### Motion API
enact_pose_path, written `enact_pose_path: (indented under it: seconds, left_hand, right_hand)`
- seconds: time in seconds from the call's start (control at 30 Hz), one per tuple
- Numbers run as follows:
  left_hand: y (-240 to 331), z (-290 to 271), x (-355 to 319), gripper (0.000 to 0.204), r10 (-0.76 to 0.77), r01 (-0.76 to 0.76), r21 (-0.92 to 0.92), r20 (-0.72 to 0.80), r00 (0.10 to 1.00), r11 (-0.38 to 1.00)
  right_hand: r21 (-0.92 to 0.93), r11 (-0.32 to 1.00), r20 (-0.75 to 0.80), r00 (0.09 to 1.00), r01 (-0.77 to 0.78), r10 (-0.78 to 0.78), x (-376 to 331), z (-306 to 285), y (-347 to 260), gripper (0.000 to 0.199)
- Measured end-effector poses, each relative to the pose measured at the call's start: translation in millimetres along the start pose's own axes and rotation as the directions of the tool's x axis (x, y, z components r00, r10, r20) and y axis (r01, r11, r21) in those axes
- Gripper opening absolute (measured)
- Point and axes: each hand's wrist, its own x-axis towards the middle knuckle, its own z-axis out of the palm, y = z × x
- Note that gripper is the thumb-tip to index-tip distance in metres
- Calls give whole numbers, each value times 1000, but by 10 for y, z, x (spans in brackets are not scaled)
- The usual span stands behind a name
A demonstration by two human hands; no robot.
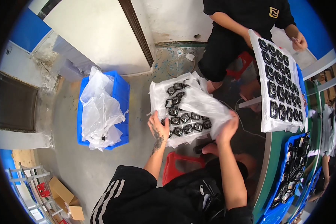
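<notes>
A white tray [158,98] full of small black camera-like parts with round centres lies in front of me at mid-height. My left hand [158,127] grips its left edge, the thumb over the rim beside the parts. My right hand [228,128] holds the near right corner of a thin white sheet [205,103]. That sheet is partly folded over the tray and hides the parts on its right and far side. Uncovered black parts [185,118] sit in rows on the left and near side.
At left stands a blue crate [125,108] heaped with crumpled white sheets [100,104]. A seated co-worker at upper right is beside another tray [266,112] of black parts, tilted up. A blue bin [280,186] of black parts rests on the green table [272,149]. Red stool [170,168] below me.
</notes>
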Motion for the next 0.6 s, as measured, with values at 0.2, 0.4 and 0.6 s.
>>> enact_pose_path:
  seconds: [0.2,0.4,0.6]
  left_hand:
    - [-322,119,-66,52,-92,100,-165,53,994,981]
    - [-530,289,-47,47,-323,290,-299,-69,944,909]
    - [-526,141,-37,15,-291,268,-232,-74,954,935]
  right_hand:
    - [455,842,-87,927,-290,366,420,17,-382,25]
    - [333,905,69,964,-265,257,384,-50,-229,19]
    - [-46,998,199,978,-49,57,-28,-38,-67,27]
